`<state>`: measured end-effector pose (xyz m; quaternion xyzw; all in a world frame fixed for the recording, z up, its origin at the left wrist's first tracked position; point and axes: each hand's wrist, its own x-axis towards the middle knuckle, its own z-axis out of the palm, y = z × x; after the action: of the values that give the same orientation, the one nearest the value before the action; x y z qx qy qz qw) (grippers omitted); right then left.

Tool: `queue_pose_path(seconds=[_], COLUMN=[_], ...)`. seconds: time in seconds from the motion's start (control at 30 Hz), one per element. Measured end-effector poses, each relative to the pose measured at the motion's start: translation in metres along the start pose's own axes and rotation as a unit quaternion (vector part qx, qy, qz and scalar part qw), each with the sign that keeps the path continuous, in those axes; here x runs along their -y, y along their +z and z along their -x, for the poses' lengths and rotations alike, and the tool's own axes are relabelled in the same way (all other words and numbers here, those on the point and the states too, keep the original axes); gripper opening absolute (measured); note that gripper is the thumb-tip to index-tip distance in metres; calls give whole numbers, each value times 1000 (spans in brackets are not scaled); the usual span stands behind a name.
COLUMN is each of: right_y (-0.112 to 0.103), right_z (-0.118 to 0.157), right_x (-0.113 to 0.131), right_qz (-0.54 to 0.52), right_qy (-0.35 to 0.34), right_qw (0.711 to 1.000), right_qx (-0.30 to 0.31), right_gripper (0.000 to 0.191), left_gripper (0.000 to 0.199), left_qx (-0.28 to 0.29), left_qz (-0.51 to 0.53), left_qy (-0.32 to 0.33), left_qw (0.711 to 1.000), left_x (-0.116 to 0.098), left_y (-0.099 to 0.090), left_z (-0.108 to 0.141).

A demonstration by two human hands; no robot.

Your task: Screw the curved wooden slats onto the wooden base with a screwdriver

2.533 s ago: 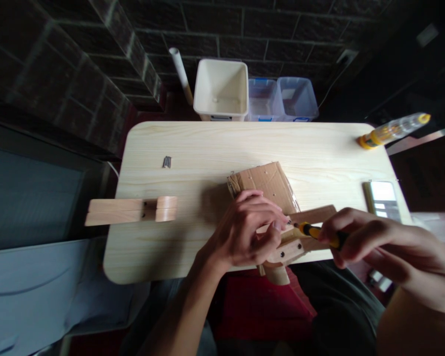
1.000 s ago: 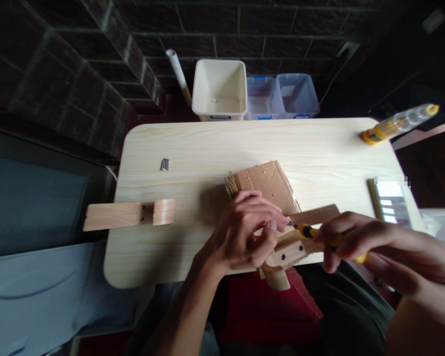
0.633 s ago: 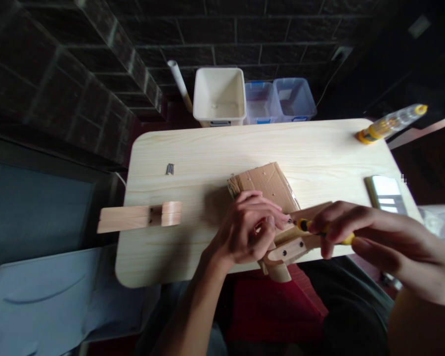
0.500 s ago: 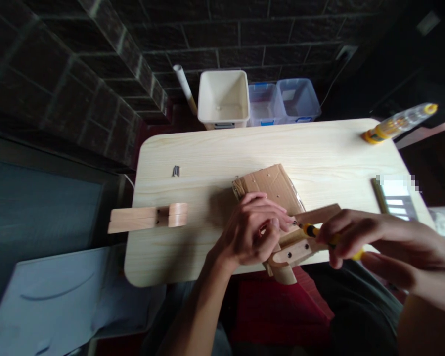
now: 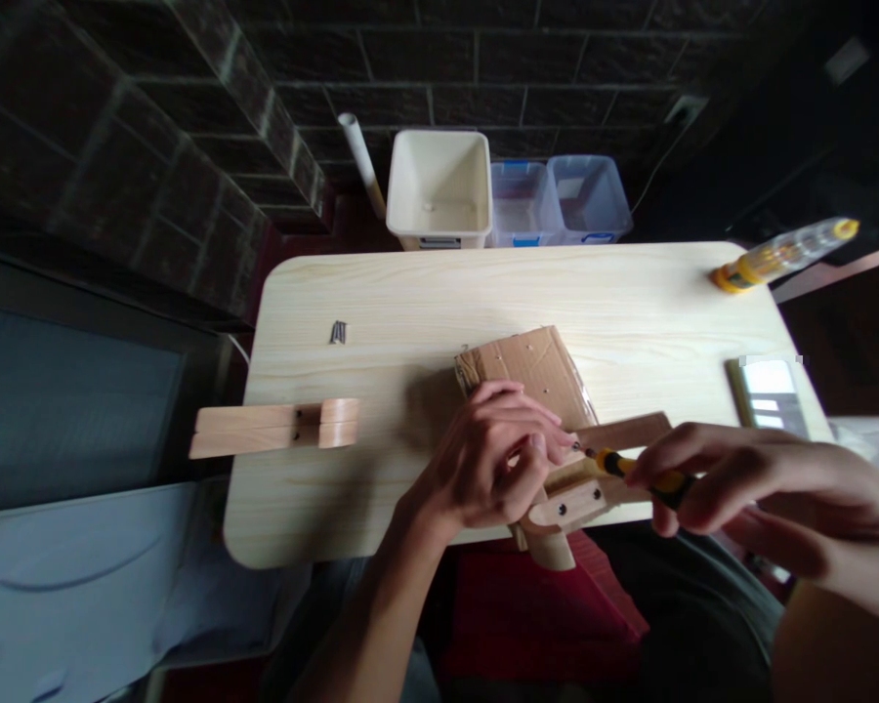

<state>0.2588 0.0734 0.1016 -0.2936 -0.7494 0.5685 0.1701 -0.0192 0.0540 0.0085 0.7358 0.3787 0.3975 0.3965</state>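
The light-wood assembly of joined bars [image 5: 580, 502] lies at the worktop's near edge, its lower end overhanging. Two dark round fasteners on its near bar look seated, so that side seems done; a third dark screw head [image 5: 576, 446] on the farther bar seems unfinished, with the yellow-and-black screwdriver [image 5: 613, 463] pointed at it, contact unclear. The right hand [image 5: 743, 483] has its fingers closed around the handle; the left hand [image 5: 490, 454] bends its fingers over the wood, how tightly I cannot tell. Just behind sits a brown cardboard box [image 5: 531, 363]. Farther left, a paired light-wood piece [image 5: 253, 430] and loose dark metal screws [image 5: 339, 333], apparently unused, lie on the pale wood-grain worktop [image 5: 410, 293].
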Motion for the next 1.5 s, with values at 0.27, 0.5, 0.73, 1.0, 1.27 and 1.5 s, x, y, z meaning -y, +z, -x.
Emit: queue_pose_path(seconds=[0.27, 0.5, 0.73, 1.0, 1.27, 1.5], right_y=[-8, -10, -10, -8, -4, -2], right_z=[0, 0, -4, -9, -7, -8], right_x=[2, 1, 2, -3, -4, -2], right_qz=[6, -34, -20, -26, -64, -88], right_qy=[3, 22, 30, 10, 18, 39], right_qw=[999, 997, 993, 991, 990, 989], right_qx=[39, 63, 111, 128, 128, 114], right_gripper=[27, 31, 42, 37, 44, 32], left_gripper=[38, 37, 39, 45, 47, 47], left_qx=[3, 7, -3, -1, -7, -11], left_qz=[10, 12, 16, 22, 26, 16], left_qy=[-4, -12, -7, -1, -2, 4], left_qw=[1000, 1000, 1000, 1000, 1000, 1000], left_x=[-1, -1, -1, 1, 1, 3], left_y=[-1, -2, -1, 1, 1, 1], left_z=[0, 1, 1, 4, 4, 3])
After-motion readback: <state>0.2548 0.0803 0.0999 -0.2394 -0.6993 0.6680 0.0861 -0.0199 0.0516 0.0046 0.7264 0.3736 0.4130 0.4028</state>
